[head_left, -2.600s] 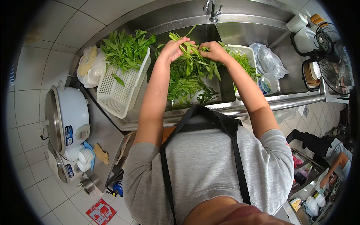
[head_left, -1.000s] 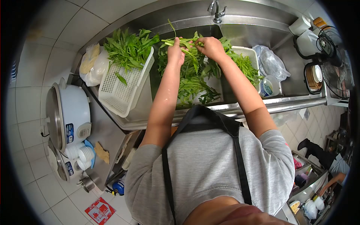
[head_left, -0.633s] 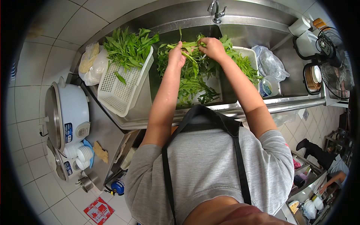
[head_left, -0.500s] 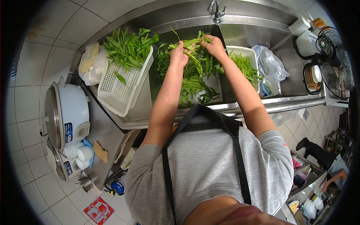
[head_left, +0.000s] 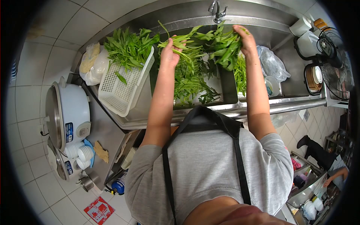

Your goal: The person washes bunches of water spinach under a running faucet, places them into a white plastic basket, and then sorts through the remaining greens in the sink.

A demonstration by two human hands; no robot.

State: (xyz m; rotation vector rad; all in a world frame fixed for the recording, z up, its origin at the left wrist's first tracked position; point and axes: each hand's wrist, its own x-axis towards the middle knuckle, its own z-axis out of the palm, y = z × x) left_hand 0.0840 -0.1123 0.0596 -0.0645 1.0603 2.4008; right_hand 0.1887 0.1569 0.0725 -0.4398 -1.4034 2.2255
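My left hand is closed around pale stems of leafy greens that look like water spinach, above the left sink basin. My right hand, fingers curled, grips a leafy bunch that hangs over the divider between the basins. More loose greens lie in the left basin below both hands. Partly behind my right forearm, cut green stems fill a container in the right basin. To the left, a white perforated basket holds a heap of greens at its far end.
A faucet stands behind the basins. Clear plastic bags and a small white tub sit at the right. Left of the basket is a tied white bag. A large rice cooker and a fan flank the sink.
My hands have moved apart. The right one has swung right with a leafy bunch, over the right container; the left has shifted slightly left, still holding stems.
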